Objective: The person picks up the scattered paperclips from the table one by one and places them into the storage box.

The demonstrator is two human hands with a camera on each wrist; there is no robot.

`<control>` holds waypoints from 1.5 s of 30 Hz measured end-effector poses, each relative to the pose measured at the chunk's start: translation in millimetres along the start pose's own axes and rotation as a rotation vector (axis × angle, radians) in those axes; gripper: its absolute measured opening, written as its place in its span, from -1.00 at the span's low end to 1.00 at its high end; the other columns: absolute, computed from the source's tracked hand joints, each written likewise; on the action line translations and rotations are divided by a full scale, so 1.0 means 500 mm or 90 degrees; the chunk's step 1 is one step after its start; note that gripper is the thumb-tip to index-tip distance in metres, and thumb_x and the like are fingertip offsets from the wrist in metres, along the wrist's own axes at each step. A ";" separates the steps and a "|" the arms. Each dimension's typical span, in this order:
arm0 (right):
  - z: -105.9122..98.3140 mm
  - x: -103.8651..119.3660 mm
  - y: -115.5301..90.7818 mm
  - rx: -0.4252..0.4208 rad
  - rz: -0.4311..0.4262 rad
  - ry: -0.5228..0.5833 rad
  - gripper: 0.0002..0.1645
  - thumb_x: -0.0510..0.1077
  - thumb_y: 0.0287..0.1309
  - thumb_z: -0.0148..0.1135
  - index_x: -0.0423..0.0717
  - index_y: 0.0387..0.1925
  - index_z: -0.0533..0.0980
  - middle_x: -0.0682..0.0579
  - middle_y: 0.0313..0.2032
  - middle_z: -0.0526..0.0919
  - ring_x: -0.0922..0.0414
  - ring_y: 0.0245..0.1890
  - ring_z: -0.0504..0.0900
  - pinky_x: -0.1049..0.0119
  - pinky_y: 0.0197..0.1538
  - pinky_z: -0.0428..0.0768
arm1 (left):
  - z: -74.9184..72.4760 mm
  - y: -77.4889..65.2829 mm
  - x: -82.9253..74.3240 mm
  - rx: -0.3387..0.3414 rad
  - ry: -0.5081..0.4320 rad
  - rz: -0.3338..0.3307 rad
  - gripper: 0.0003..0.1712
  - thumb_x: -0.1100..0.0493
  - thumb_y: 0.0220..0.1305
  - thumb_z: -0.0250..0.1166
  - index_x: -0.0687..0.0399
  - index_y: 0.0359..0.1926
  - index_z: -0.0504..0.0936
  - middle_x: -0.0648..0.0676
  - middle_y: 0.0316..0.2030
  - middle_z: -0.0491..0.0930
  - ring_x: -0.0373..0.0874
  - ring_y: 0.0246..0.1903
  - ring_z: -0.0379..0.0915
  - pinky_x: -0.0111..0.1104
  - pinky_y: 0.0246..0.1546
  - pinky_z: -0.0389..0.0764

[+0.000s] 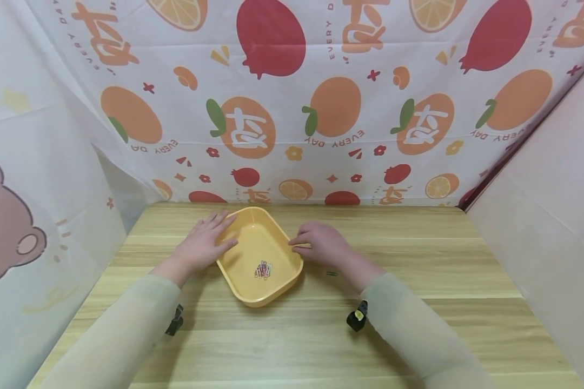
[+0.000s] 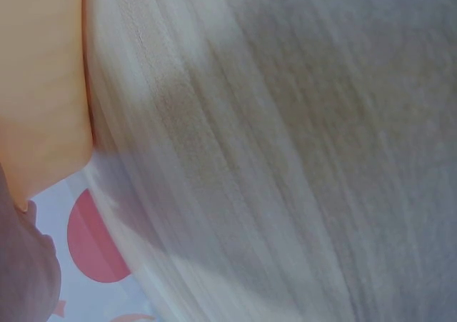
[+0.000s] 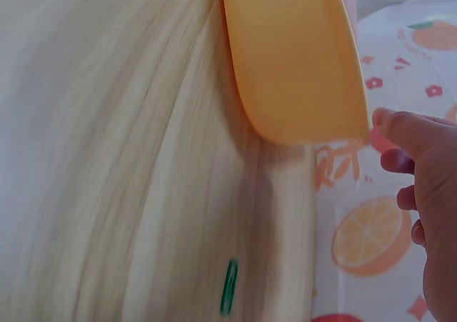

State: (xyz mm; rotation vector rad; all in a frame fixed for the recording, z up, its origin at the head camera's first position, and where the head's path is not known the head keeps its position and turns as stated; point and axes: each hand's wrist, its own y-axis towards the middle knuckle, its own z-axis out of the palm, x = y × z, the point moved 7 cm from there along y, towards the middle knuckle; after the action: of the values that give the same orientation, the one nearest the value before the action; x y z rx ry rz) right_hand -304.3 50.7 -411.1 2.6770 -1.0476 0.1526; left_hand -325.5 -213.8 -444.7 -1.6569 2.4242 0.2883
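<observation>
A yellow plastic tray [image 1: 253,237] lies askew on the wooden table, with a small pile of coloured paper clips [image 1: 263,270] inside. My left hand [image 1: 204,240] rests over its left rim, fingers stretched out and thumb reaching inside. In the left wrist view, only part of that hand [image 2: 25,265] shows beside the tray wall [image 2: 43,86]. At the right rim, thumb and index finger of my right hand [image 1: 323,243] pinch the edge. A green paper clip [image 3: 228,288] lies on the table below the right hand, outside the tray.
The wooden table [image 1: 418,259] ends at a fruit-patterned cloth [image 1: 282,108] behind the tray. White cloth walls [image 1: 44,135] stand at both sides. A black wrist camera [image 1: 357,317] hangs under the right forearm.
</observation>
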 end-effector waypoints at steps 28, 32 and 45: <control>0.034 -0.106 -0.194 -0.004 -0.002 -0.023 -0.84 0.01 0.18 0.41 0.15 -0.20 0.77 0.27 -0.36 0.62 0.26 -0.31 0.54 0.22 -0.11 0.58 | -0.002 -0.005 -0.007 0.000 0.000 -0.003 -0.16 -0.27 0.45 0.03 -0.10 0.58 0.01 0.16 0.56 -0.14 0.28 0.51 -0.28 0.19 0.45 -0.23; 0.043 -0.108 -0.194 0.020 0.011 -0.024 -0.84 0.03 0.20 0.39 0.17 -0.20 0.76 0.29 -0.34 0.63 0.28 -0.30 0.54 0.25 -0.09 0.58 | -0.001 -0.005 -0.007 0.003 -0.002 -0.003 -0.17 -0.27 0.45 0.02 -0.10 0.58 0.00 0.16 0.56 -0.15 0.27 0.51 -0.30 0.19 0.45 -0.23; 0.060 -0.110 -0.181 0.084 0.090 0.032 -0.92 -0.01 0.21 0.39 0.13 -0.30 0.72 0.31 -0.38 0.59 0.32 -0.34 0.52 0.30 -0.15 0.59 | -0.001 -0.004 -0.006 -0.003 0.002 -0.005 -0.17 -0.27 0.45 0.03 -0.12 0.58 0.01 0.18 0.56 -0.11 0.28 0.51 -0.26 0.20 0.45 -0.21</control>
State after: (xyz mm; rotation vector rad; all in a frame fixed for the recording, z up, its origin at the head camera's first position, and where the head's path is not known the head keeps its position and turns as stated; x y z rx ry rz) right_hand -283.1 141.9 -468.9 2.6972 -1.2524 0.3245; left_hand -322.4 -212.0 -443.6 -1.6698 2.4214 0.2906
